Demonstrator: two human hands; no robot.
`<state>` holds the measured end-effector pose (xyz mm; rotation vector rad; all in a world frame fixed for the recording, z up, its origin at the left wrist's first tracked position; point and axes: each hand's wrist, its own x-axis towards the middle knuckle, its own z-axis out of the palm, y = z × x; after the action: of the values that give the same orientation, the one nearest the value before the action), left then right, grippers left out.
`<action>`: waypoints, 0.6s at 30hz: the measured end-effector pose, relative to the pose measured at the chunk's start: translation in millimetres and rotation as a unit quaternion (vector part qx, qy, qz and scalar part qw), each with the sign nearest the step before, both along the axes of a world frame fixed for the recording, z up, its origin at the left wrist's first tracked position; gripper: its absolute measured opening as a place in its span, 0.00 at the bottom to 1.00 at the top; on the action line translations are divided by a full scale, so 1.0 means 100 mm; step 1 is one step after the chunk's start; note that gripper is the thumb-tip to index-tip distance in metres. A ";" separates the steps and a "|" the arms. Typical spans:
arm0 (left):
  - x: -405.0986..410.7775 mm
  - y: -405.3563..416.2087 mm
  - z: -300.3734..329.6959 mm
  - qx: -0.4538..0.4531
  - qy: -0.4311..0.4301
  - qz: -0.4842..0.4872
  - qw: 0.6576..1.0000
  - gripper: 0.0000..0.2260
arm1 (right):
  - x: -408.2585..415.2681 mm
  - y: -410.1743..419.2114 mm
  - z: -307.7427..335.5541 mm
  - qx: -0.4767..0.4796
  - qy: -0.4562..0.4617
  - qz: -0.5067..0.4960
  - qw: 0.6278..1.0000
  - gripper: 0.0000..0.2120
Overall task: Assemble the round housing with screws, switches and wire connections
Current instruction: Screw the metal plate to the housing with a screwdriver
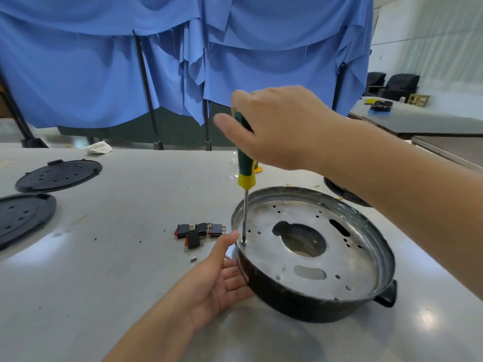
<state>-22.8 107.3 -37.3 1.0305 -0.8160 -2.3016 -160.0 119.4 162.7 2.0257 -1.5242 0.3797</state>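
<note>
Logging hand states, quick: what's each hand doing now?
Left hand: open, fingers straight against the housing.
Right hand: gripping the screwdriver.

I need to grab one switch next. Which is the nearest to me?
Start at the round housing on the grey table. Just left of its rim lie four black rocker switches. The nearest switch sits below the row of three, red end lower left.

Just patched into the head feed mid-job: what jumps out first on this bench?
The round black housing with its perforated silver metal plate sits right of centre on the grey table. The right hand grips a green-and-yellow screwdriver upright, tip on a screw at the plate's left edge, while the left hand holds the housing's wall. Beside it lies a cluster of black rocker switches.
</note>
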 end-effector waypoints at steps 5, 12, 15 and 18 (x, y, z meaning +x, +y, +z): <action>0.00 0.00 0.01 -0.001 -0.003 0.006 1.000 0.39 | -0.03 -0.01 0.06 0.184 -0.267 0.131 0.937 0.11; 0.00 -0.01 0.01 0.006 -0.002 0.002 1.000 0.39 | 0.02 -0.01 -0.05 0.105 -0.168 0.094 0.976 0.13; 0.01 -0.01 0.01 0.008 -0.004 0.003 1.000 0.39 | 0.01 -0.02 0.00 0.198 -0.314 0.146 0.917 0.13; 0.00 0.00 0.02 0.007 -0.003 0.005 1.000 0.39 | -0.02 -0.04 -0.04 0.082 -0.208 0.127 0.966 0.14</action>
<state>-22.6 107.5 -35.7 1.0457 -0.7956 -2.2995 -162.1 115.7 159.0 2.3928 -1.5755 0.8515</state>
